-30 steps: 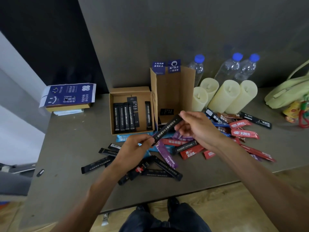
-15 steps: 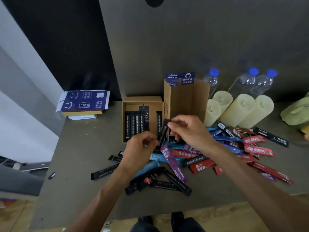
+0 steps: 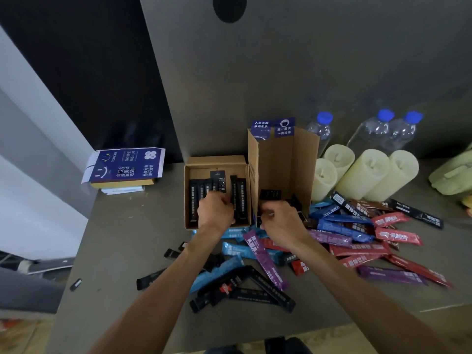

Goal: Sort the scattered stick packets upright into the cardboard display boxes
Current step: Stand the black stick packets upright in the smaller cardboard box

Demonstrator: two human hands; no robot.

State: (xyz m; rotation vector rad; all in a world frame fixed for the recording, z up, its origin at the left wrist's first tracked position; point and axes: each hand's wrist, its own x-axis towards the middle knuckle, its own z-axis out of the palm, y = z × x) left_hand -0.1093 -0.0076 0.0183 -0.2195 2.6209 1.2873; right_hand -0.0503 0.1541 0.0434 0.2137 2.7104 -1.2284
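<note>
Left hand reaching into low box, right hand at tall box; both curling, grip unclear; three bottles, four candles far right

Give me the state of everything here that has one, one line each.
low box, open, black packets upright inside
tall box, open, nearly empty
left hand, fingers curled among those packets, grip unclear
right hand, curled at tall box's base, grip unclear
loose packets, lying flat, unsorted
bottles, capped
candles, unlit
</note>
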